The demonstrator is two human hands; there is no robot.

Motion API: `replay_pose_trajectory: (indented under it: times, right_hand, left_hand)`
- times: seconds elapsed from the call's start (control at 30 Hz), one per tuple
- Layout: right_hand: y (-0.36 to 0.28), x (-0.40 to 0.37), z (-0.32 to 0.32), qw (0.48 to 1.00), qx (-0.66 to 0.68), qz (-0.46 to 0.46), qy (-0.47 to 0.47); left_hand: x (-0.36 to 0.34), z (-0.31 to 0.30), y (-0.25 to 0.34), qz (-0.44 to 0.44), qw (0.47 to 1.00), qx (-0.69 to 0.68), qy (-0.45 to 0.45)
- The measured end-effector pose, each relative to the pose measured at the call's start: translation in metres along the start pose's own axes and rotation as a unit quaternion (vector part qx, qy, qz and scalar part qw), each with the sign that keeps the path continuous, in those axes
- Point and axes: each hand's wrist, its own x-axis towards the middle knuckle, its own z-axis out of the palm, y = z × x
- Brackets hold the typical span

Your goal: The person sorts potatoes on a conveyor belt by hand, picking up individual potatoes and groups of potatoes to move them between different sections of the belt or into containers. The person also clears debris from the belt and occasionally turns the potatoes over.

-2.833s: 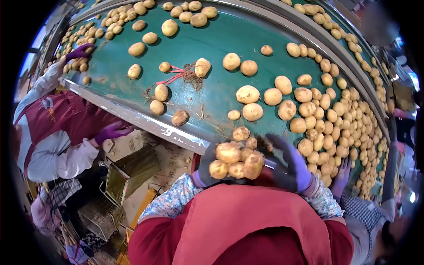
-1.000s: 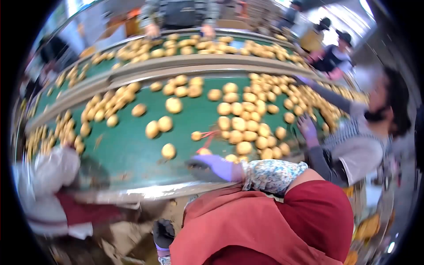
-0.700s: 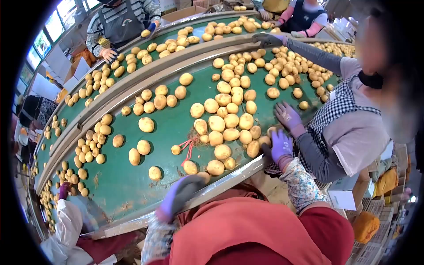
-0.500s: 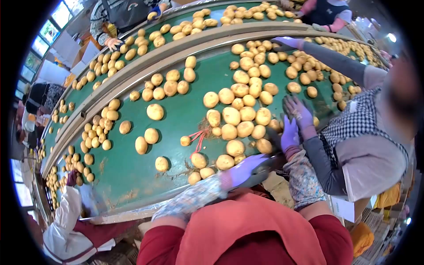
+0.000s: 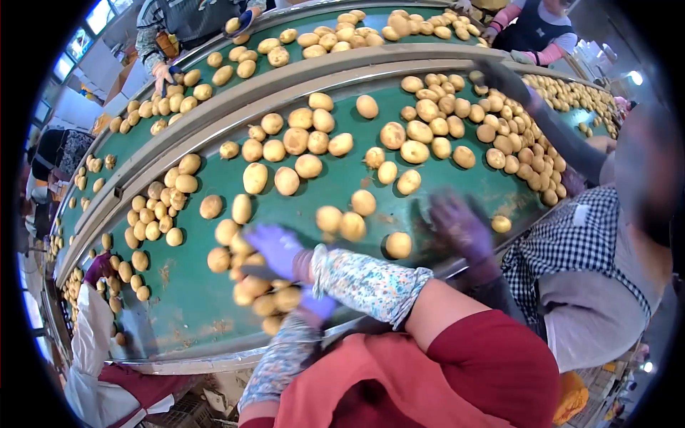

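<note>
My right hand [image 5: 275, 250], in a purple glove with a dark palm, is stretched out to the left over the green belt [image 5: 185, 278]. It presses against a cluster of potatoes [image 5: 251, 287], its fingers extended though blurred. Lower down, my left hand [image 5: 316, 303], also in a purple glove, is by the belt's near edge beside the same cluster. My right forearm passes above it, and its fingers are mostly hidden and smeared. A few potatoes [image 5: 352, 225] lie just right of my right hand.
At right, a co-worker in a checked apron [image 5: 564, 239] has one blurred gloved hand [image 5: 460, 225] over the belt and another reaching to heaped potatoes [image 5: 524, 153]. A long divider [image 5: 314, 71] separates a second belt, with people beyond. Another person's white sleeve [image 5: 89, 321] is at left.
Both my hands have moved left, the right one crossing over the left arm. Potatoes once massed mid-belt now sit farther left and right. The red strands are no longer visible.
</note>
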Motion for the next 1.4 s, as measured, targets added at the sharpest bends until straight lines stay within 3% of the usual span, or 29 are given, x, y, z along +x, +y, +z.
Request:
replay_pose_trajectory:
  times: [0.03, 0.07, 0.13, 0.17, 0.2, 0.23, 0.27, 0.3, 0.33, 0.37, 0.43, 0.5, 0.57, 0.6, 0.67, 0.73, 0.8, 0.87, 0.93, 1.0, 1.07, 1.1, 1.13, 1.17, 1.23, 1.3, 1.33, 1.37, 1.4]
  right_hand:
    - [-0.009, 0.000, 0.024, 0.987, 0.125, -0.093, 0.042]
    - [-0.025, -0.005, 0.020, 0.986, 0.067, -0.125, 0.093]
    - [-0.040, 0.022, -0.067, 0.991, -0.115, -0.040, -0.064]
    - [0.003, 0.018, -0.066, 0.920, -0.228, -0.108, 0.300]
    - [0.043, 0.020, -0.092, 0.939, -0.156, 0.016, 0.307]
    - [0.084, 0.021, -0.118, 0.934, -0.083, 0.141, 0.316]
    - [0.120, 0.012, -0.147, 0.905, -0.205, 0.168, 0.332]
    - [0.156, 0.002, -0.177, 0.859, -0.320, 0.201, 0.345]
    - [0.201, -0.007, -0.187, 0.870, -0.249, 0.352, 0.240]
    - [0.242, -0.024, -0.183, 0.863, -0.366, 0.314, 0.148]
    - [0.241, -0.003, -0.193, 0.873, -0.324, 0.360, 0.059]
    - [0.203, 0.011, -0.162, 0.911, -0.292, 0.287, 0.059]
    - [0.162, 0.015, -0.123, 0.944, -0.283, 0.167, 0.037]
    - [0.144, 0.016, -0.102, 0.969, -0.219, 0.113, 0.022]
    - [0.086, 0.033, -0.103, 0.990, 0.031, -0.022, -0.133]
    - [0.056, 0.062, -0.116, 0.981, 0.136, -0.005, -0.139]
    - [0.069, 0.098, -0.129, 0.839, 0.518, 0.143, 0.079]
    - [0.067, 0.138, -0.146, 0.872, 0.341, 0.115, 0.332]
    - [0.121, 0.143, -0.131, 0.963, -0.014, 0.209, 0.169]
    - [0.117, 0.136, -0.099, 0.896, -0.429, 0.111, 0.031]
    - [0.085, 0.145, -0.085, 0.883, -0.435, 0.174, -0.034]
    - [0.085, 0.148, -0.086, 0.894, -0.397, 0.189, -0.081]
    - [0.080, 0.154, -0.090, 0.902, -0.360, 0.205, -0.123]
    - [0.034, 0.165, -0.100, 0.891, -0.267, 0.247, -0.272]
    - [0.034, 0.154, -0.090, 0.953, -0.171, 0.076, -0.238]
    - [0.046, 0.170, -0.090, 0.996, -0.018, 0.046, -0.073]
    - [-0.009, 0.191, -0.095, 0.996, 0.048, 0.064, 0.026]
    - [-0.012, 0.210, -0.086, 0.925, 0.314, 0.122, 0.176]
    - [0.007, 0.226, -0.075, 0.936, 0.256, 0.177, 0.167]
  left_hand:
    - [-0.027, -0.032, -0.021, -0.035, 0.997, 0.069, 0.012]
    - [-0.061, -0.062, -0.045, -0.084, 0.985, 0.149, 0.032]
    - [-0.132, -0.121, -0.094, -0.221, 0.940, 0.248, 0.082]
    - [-0.162, -0.146, -0.122, -0.329, 0.894, 0.288, 0.094]
    - [-0.242, -0.161, -0.190, -0.426, 0.853, 0.104, 0.281]
    - [-0.281, -0.180, -0.201, -0.417, 0.818, 0.067, 0.391]
    - [-0.319, -0.198, -0.211, -0.388, 0.774, 0.032, 0.499]
    - [-0.321, -0.220, -0.192, -0.422, 0.764, 0.085, 0.481]
    - [-0.324, -0.233, -0.178, -0.458, 0.749, 0.135, 0.458]
    - [-0.320, -0.234, -0.165, -0.440, 0.764, 0.133, 0.453]
    - [-0.290, -0.223, -0.144, -0.418, 0.793, 0.148, 0.417]
    - [-0.235, -0.204, -0.123, -0.361, 0.840, 0.122, 0.388]
    - [-0.180, -0.184, -0.108, -0.200, 0.919, 0.210, 0.265]
    - [-0.143, -0.190, -0.084, -0.251, 0.955, 0.084, 0.135]
    - [-0.105, -0.167, -0.078, -0.059, 0.994, 0.057, 0.074]
    - [-0.098, -0.144, -0.084, 0.078, 0.994, 0.058, 0.043]
    - [-0.094, -0.136, -0.083, 0.108, 0.992, 0.061, 0.021]
    - [-0.102, -0.138, -0.097, 0.101, 0.988, 0.113, -0.005]
    - [-0.117, -0.152, -0.115, 0.092, 0.982, 0.162, -0.015]
    - [-0.125, -0.190, -0.133, 0.008, 0.983, 0.183, 0.006]
    - [-0.147, -0.228, -0.162, -0.124, 0.972, 0.194, 0.053]
    - [-0.165, -0.234, -0.171, -0.133, 0.948, 0.214, 0.195]
    - [-0.188, -0.245, -0.188, -0.128, 0.950, 0.231, 0.168]
    - [-0.203, -0.254, -0.201, -0.171, 0.941, 0.252, 0.148]
    - [-0.237, -0.267, -0.215, -0.230, 0.917, 0.239, 0.220]
    - [-0.254, -0.275, -0.214, -0.258, 0.898, 0.244, 0.259]
    - [-0.260, -0.281, -0.206, -0.263, 0.899, 0.231, 0.265]
    - [-0.266, -0.274, -0.205, -0.251, 0.903, 0.210, 0.278]
    - [-0.267, -0.274, -0.194, -0.231, 0.923, 0.147, 0.269]
